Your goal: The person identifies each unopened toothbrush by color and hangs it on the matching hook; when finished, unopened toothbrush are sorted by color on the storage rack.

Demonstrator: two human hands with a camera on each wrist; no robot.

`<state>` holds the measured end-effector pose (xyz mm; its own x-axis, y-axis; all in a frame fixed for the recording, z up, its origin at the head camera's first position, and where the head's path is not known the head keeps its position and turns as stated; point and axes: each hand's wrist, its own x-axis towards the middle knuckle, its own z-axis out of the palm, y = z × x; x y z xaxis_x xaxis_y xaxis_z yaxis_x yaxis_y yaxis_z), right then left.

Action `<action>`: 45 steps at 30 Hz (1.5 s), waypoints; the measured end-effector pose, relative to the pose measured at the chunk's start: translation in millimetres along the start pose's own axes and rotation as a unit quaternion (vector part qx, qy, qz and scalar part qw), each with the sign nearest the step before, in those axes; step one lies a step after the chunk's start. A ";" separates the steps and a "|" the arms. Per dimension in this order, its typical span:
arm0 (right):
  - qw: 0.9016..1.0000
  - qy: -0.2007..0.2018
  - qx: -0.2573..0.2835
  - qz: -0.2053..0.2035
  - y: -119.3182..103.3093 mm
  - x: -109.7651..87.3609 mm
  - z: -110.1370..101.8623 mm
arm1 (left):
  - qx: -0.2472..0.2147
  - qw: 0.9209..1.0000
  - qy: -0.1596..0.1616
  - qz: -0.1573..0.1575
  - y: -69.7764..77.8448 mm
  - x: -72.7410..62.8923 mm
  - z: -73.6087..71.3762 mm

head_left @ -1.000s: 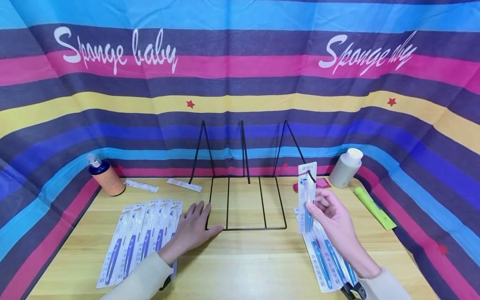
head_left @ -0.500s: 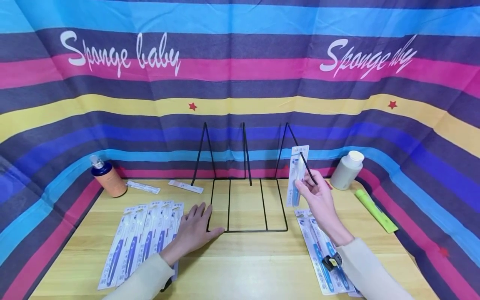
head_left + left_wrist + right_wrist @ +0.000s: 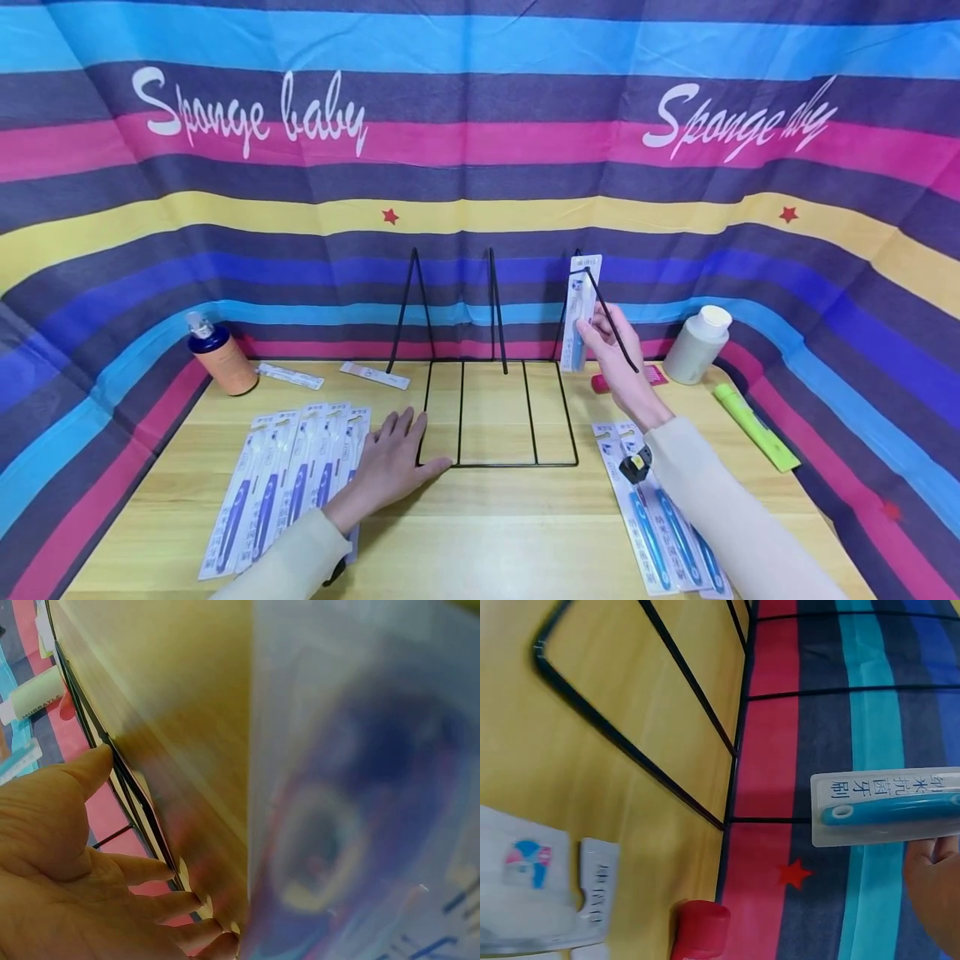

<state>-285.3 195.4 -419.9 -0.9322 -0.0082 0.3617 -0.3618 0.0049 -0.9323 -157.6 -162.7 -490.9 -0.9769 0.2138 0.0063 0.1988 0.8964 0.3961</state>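
Observation:
A black wire rack with three slanted prongs stands at the back of the table. My right hand pinches a packaged toothbrush with a blue handle. Its card hangs upright on the right prong, high up near the prong's back end. In the right wrist view the toothbrush's blue handle shows through clear plastic above the fingers. Fingers spread, my left hand rests at the rack's front left corner. In the left wrist view its thumb and fingertips touch or nearly touch the base wire.
Purple-handled packaged toothbrushes lie fanned at left, partly under the left forearm. Blue-handled ones lie at right, partly under the right sleeve. Around the edges are an orange bottle, two slim packets, a red tube, a grey bottle and a green tube.
My right hand has moved up, back and left, sliding the packaged toothbrush from the right prong's front tip towards its rear. The left hand has stayed in place.

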 end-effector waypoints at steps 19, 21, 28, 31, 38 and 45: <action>0.999 0.026 0.037 -0.001 12.1 29.1 3.4 | 0.000 1.000 0.011 0.012 0.7 -1.1 -0.2; 0.999 0.031 0.036 -0.006 11.0 27.6 1.2 | 0.000 1.000 0.012 0.013 0.6 -0.7 0.1; 0.999 0.039 0.028 -0.019 5.7 17.4 -7.7 | 0.005 1.000 0.011 0.015 -1.3 -0.5 0.6; 0.999 0.037 0.024 -0.020 2.3 9.7 -12.3 | 0.004 1.000 0.007 0.013 -1.8 -0.8 -0.1; 0.999 0.018 0.043 -0.028 -5.3 -6.9 -23.2 | 0.010 1.000 0.002 0.008 -1.4 -1.2 -3.2; 1.000 0.020 0.011 0.000 -10.1 -36.7 -45.0 | 0.003 1.000 0.012 0.016 -2.2 -3.1 0.7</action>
<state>-247.6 240.7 -423.4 -0.9318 0.0321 0.3614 -0.3621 -0.0165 -0.9320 -155.0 -165.0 -492.5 -0.9716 0.2328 0.0415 0.2303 0.8917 0.3896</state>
